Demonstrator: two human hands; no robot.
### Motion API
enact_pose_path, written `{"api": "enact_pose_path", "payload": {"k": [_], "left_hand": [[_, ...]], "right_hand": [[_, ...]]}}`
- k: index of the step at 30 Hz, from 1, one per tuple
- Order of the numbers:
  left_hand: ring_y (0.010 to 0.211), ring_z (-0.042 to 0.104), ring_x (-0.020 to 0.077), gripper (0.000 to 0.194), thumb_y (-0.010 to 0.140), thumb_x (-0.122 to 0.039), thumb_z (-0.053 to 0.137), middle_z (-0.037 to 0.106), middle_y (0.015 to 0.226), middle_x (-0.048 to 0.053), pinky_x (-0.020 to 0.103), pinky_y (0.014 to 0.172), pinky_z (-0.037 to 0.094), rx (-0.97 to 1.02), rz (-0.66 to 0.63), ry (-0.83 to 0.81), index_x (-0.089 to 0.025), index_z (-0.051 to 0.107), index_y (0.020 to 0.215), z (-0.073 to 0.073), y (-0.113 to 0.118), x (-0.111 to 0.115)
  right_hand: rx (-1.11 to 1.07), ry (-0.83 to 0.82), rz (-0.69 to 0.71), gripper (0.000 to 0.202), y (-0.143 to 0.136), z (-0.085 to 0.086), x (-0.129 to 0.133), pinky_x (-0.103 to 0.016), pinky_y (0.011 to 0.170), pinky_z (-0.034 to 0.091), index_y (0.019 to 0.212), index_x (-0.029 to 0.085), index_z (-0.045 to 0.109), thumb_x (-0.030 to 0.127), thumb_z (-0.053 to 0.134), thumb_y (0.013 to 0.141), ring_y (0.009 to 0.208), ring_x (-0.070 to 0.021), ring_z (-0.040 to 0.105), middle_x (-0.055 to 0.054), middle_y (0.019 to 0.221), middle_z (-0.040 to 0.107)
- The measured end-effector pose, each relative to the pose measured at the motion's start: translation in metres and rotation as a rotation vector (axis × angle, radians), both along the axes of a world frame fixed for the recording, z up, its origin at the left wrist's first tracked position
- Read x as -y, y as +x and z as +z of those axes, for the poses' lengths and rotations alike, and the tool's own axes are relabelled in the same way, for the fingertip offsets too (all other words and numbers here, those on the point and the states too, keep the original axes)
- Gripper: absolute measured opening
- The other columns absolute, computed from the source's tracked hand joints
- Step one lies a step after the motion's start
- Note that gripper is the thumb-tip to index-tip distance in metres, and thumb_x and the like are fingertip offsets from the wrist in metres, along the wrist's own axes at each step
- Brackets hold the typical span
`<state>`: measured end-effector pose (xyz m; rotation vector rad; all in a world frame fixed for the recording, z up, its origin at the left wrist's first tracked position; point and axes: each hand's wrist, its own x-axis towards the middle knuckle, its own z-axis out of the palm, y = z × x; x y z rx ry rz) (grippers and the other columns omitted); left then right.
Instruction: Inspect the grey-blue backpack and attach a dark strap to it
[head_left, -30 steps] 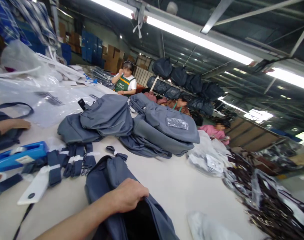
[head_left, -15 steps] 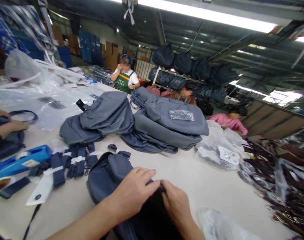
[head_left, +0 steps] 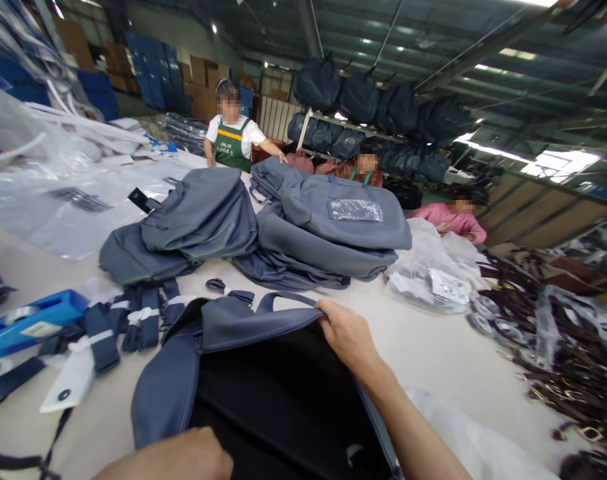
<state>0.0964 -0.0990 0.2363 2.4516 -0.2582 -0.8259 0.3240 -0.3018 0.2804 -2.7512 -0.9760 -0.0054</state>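
Note:
A grey-blue fabric bag [head_left: 233,327] with a black lining lies wide open on the white table [head_left: 423,347] right in front of me. My right hand [head_left: 348,337] pinches the far rim of the bag's opening. At the bottom edge of the view my left hand [head_left: 178,460] is closed on the bag's near rim, partly cut off. A pile of the same grey bags [head_left: 293,227] lies beyond the open one.
Dark straps with white bands [head_left: 128,320] and a blue tape dispenser [head_left: 28,320] lie at left. Clear plastic packets [head_left: 433,280] and dark buckled straps [head_left: 558,347] cover the right. Three people [head_left: 230,137] work across the table under a rack of dark bags [head_left: 378,113].
Both hands have pulled apart, spreading the bag's mouth wide so its black lining shows. My left hand dropped to the near rim. The view tilted downward.

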Motion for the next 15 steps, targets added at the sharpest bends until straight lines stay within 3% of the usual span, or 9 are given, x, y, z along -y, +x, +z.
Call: {"api": "enact_pose_path", "payload": {"k": [2,4,5,7,9,11,13,15], "left_hand": [[0.077,0.074,0.0265,0.019,0.078,-0.024,0.062,0.079,0.086,0.007,0.031,0.059,0.053,-0.235,-0.135,0.054,-0.027,0.079,0.087,0.015,0.026,0.006],[0.085,0.074,0.0328,0.026,0.071,-0.019,0.069,0.079,0.091,0.014,0.038,0.069,0.058,-0.278,-0.232,0.181,-0.021,0.079,0.095,0.016,0.049,0.017],[0.093,0.073,0.0364,0.039,0.069,-0.017,0.072,0.077,0.100,0.018,0.043,0.077,0.059,-0.260,-0.251,0.232,-0.017,0.076,0.107,0.013,0.058,0.024],[0.115,0.064,0.0414,0.070,0.069,-0.014,0.072,0.063,0.130,0.026,0.053,0.094,0.053,-0.146,-0.228,0.289,-0.010,0.056,0.137,0.007,0.073,0.032],[0.135,0.047,0.0380,0.084,0.076,-0.017,0.066,0.041,0.152,0.023,0.053,0.108,0.042,-0.050,-0.181,0.243,-0.010,0.032,0.152,0.008,0.087,0.034],[0.144,0.034,0.0301,0.078,0.083,-0.022,0.058,0.030,0.158,0.016,0.046,0.118,0.030,-0.037,-0.140,0.151,-0.013,0.027,0.154,0.015,0.101,0.028],[0.146,0.032,0.0267,0.068,0.089,-0.032,0.050,0.032,0.157,0.013,0.041,0.120,0.024,-0.114,-0.114,0.103,-0.013,0.032,0.152,0.019,0.115,0.022],[0.141,0.040,0.0283,0.062,0.091,-0.038,0.045,0.041,0.152,0.012,0.041,0.118,0.029,-0.095,-0.088,0.131,-0.013,0.042,0.147,0.017,0.127,0.016]], "right_hand": [[-0.039,-0.001,0.023,0.023,-0.006,-0.006,-0.006,-0.028,0.068,0.042,0.099,0.024,0.065,0.018,0.043,0.094,0.088,-0.0214,0.068,-0.004,0.097,0.075],[-0.068,0.009,0.014,0.024,-0.007,-0.012,-0.007,-0.029,0.068,0.044,0.099,0.022,0.065,0.019,0.042,0.095,0.087,-0.0232,0.069,-0.006,0.096,0.075],[-0.080,0.019,0.004,0.024,-0.006,-0.014,-0.005,-0.031,0.070,0.045,0.101,0.021,0.065,0.019,0.041,0.096,0.087,-0.0242,0.068,-0.007,0.096,0.074],[-0.107,0.046,0.003,0.025,-0.004,-0.015,0.003,-0.033,0.076,0.048,0.105,0.018,0.064,0.018,0.041,0.096,0.091,-0.0247,0.068,-0.010,0.101,0.073],[-0.140,0.069,0.050,0.025,-0.007,-0.012,0.016,-0.032,0.087,0.049,0.114,0.017,0.062,0.020,0.046,0.095,0.101,-0.0221,0.066,-0.010,0.111,0.071],[-0.204,0.125,0.148,0.038,-0.018,-0.010,0.034,-0.028,0.099,0.046,0.128,0.017,0.055,0.026,0.058,0.091,0.115,-0.0183,0.061,-0.009,0.126,0.066],[-0.284,0.255,0.187,0.055,-0.037,-0.010,0.063,-0.027,0.107,0.042,0.139,0.018,0.048,0.033,0.064,0.088,0.126,-0.0173,0.055,-0.009,0.138,0.059],[-0.285,0.431,0.037,0.047,-0.058,-0.017,0.110,-0.032,0.108,0.044,0.134,0.019,0.054,0.038,0.059,0.091,0.126,-0.0200,0.057,-0.010,0.136,0.062]]}}
